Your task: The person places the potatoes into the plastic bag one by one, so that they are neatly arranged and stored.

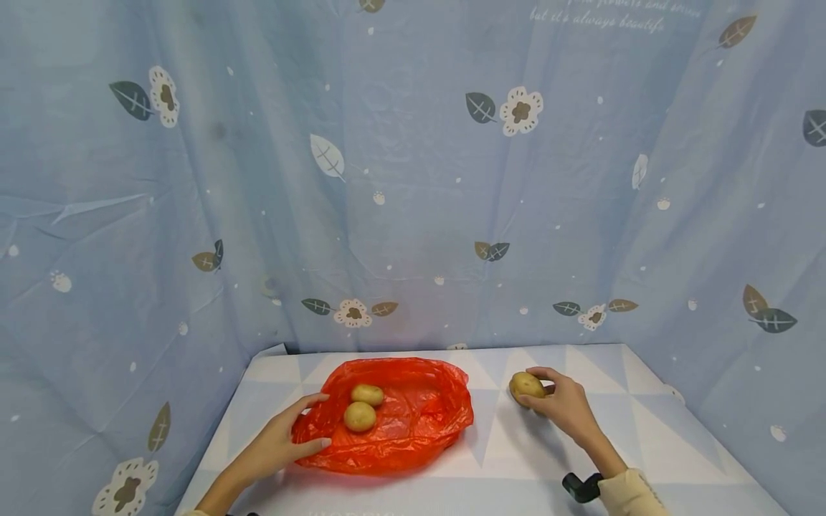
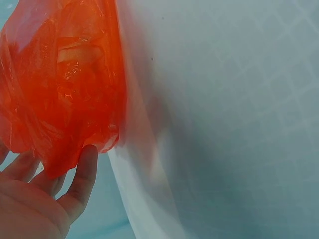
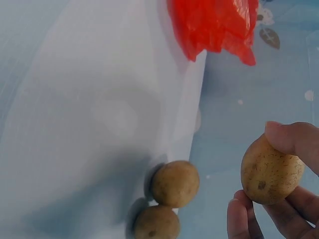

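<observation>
My right hand [image 1: 568, 408] pinches a yellow-brown potato [image 1: 527, 387] between thumb and fingers over the right part of the table. The right wrist view shows this held potato [image 3: 271, 172] with two more potatoes [image 3: 175, 183] below on the table, side by side. Left of centre lies an open red plastic bag [image 1: 406, 451], its rim spread wide. Inside its left part rest two potatoes [image 1: 360, 416]. At the bag's left rim my left hand [image 1: 280, 441] has thumb and fingers spread apart, their tips touching the thin plastic [image 2: 75, 99].
A white and pale blue patterned cloth covers the table [image 1: 477, 494]. Blue curtains [image 1: 419, 215] with leaves and flowers hang behind it and along both sides. A black strap mount [image 1: 582, 487] sits at my right wrist by the cream sleeve [image 1: 632, 494].
</observation>
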Tool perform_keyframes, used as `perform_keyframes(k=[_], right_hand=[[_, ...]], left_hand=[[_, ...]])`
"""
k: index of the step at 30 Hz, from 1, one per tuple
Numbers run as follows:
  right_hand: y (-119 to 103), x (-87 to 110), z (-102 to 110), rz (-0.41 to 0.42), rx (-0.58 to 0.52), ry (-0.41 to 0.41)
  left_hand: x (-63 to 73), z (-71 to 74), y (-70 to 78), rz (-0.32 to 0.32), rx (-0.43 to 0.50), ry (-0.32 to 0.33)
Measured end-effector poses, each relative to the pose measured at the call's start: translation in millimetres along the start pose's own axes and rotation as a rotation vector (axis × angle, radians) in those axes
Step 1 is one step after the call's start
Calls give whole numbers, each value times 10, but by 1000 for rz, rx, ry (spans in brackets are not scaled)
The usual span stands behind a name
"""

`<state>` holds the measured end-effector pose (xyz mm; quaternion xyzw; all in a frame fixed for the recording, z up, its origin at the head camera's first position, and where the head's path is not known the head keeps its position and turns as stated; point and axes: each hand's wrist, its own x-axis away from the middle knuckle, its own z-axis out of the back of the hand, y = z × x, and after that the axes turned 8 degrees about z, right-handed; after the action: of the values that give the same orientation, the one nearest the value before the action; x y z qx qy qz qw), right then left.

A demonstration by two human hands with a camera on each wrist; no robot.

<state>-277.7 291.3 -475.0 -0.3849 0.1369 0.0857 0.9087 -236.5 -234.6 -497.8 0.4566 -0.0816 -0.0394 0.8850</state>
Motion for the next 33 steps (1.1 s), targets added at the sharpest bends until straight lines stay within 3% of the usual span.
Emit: perform_keyframes(k=[18, 27, 33], right_hand=[[-231, -8, -263, 92, -38, -21], [-418, 1, -410, 142, 1, -21], [-501, -9, -520, 193, -53, -49]], left_hand=[[-2, -1, 8, -22, 4, -8], [-4, -3, 8, -20, -13, 12], [-12, -10, 6, -18, -21, 17]])
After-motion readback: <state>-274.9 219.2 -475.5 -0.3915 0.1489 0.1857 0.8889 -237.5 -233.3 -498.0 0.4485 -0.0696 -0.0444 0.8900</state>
